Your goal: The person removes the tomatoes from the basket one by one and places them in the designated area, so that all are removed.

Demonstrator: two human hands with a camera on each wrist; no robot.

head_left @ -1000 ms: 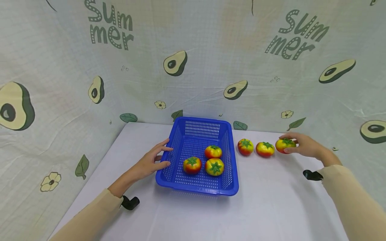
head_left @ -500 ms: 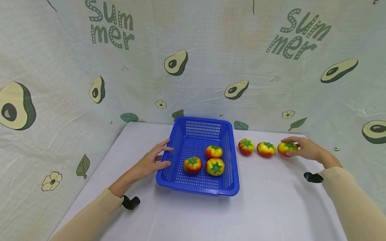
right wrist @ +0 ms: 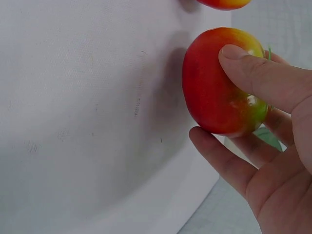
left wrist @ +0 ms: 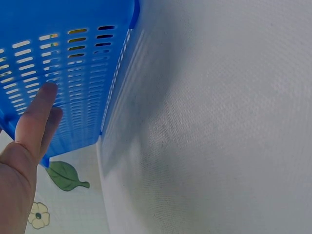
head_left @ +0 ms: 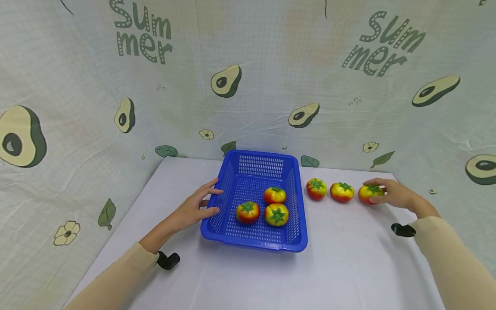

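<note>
A blue perforated plastic basket stands on the table with three red-and-yellow tomatoes inside, one of them a tomato at the left. My left hand holds the basket's left rim, some fingers over the edge and others against the slotted outer wall. At the back right, my right hand grips another tomato between thumb and fingers, close over the tabletop. To the left of it sit a tomato and, nearest the basket, a further tomato.
The table has a white cover. A pale cloth printed with avocados and leaves hangs behind and at both sides, close to the back edge. Black wrist camera mounts stick out from both sleeves.
My right hand has brought its tomato slightly down and to the right, widening the gap to the neighbouring tomato. The left hand and the basket have stayed in place.
</note>
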